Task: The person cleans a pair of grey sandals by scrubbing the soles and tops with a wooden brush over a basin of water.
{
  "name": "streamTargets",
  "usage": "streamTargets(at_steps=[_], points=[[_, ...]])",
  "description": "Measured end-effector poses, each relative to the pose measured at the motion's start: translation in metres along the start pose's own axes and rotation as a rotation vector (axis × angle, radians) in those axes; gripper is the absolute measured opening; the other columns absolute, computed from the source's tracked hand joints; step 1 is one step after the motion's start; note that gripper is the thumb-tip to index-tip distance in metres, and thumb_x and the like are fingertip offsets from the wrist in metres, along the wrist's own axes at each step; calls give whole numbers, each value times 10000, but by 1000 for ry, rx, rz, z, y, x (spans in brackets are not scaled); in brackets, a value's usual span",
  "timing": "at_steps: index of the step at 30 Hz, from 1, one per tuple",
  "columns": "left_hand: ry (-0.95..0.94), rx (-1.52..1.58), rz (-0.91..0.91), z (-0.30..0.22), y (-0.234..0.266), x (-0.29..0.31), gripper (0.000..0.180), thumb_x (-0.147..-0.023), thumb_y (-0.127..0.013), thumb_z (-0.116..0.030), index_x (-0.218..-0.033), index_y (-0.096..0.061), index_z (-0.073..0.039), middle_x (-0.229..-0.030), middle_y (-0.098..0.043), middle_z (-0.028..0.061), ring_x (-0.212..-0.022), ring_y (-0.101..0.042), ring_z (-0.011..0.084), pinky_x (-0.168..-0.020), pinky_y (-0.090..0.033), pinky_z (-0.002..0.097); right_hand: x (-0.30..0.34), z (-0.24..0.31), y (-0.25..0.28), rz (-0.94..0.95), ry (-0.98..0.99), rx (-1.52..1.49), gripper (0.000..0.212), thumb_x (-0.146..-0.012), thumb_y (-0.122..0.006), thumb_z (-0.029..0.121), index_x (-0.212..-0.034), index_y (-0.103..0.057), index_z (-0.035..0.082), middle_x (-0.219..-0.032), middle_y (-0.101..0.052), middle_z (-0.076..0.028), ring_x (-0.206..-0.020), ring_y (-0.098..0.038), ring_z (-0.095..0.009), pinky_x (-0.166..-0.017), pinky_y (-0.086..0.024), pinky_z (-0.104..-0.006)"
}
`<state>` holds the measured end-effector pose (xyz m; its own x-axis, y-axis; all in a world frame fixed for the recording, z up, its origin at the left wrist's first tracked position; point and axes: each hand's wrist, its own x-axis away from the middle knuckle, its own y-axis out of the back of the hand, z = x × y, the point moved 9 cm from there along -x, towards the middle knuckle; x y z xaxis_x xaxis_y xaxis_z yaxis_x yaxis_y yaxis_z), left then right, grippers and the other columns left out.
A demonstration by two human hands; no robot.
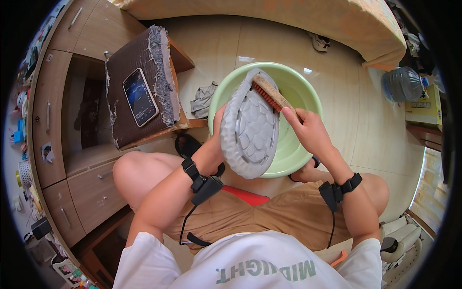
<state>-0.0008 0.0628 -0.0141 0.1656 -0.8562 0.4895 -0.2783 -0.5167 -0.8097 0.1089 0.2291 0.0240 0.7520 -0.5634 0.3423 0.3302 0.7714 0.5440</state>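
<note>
A grey-white shoe [255, 130] is held sole-up and tilted over a light green basin [313, 96]. My left hand [218, 130] grips it from its left side, the fingers mostly hidden behind the shoe. In my right hand [308, 129] is a wooden scrubbing brush [270, 91] with reddish-brown bristles. Those bristles rest against the upper right edge of the patterned sole. Part of the basin's inside shows to the right of the shoe.
On the left, a phone [140, 97] lies on a worn brown stool [118, 77] beside wooden cabinets [91, 192]. A grey cloth [203, 100] lies by the basin. Far off are a draped bed [269, 14], another shoe [319, 42] and a large water bottle [404, 84].
</note>
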Motion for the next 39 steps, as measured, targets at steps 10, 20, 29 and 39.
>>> streamTargets(at_steps=[10, 20, 29, 39], points=[[30, 68, -176, 6, 6, -14, 420, -1079, -474, -371, -1261, -657, -39, -1183, -732, 137, -1034, -709, 272, -975, -565, 419, 3, 0, 0, 17, -10, 51, 719, -1016, -618, 584, -730, -593, -76, -574, -462, -172, -551, -418, -235, -559, -401, -435], [100, 58, -300, 6, 0, 3, 377, -1102, -452, -310, -1280, -634, -32, -1209, -719, 125, -1043, -709, 246, -978, -577, 393, 6, -1, 0, 11, -61, 113, 692, -999, -634, 584, -739, -633, -57, -575, -513, -199, -521, -477, -315, -555, -425, -446], [-46, -177, -260, 9, 37, 27, 405, -1100, -452, -335, -1292, -642, -32, -1196, -728, 133, -1028, -715, 247, -957, -581, 386, 17, 27, -2, 34, 140, 93, 639, -998, -664, 535, -758, -613, -55, -596, -502, -206, -549, -460, -296, -560, -420, -429], [88, 10, -82, 18, -8, -16, 431, -1097, -441, -376, -1259, -662, -44, -1176, -736, 134, -1035, -714, 253, -945, -583, 390, -5, -13, 18, -28, -72, 41, 751, -991, -604, 642, -744, -631, -67, -602, -552, -218, -556, -525, -320, -587, -455, -450]])
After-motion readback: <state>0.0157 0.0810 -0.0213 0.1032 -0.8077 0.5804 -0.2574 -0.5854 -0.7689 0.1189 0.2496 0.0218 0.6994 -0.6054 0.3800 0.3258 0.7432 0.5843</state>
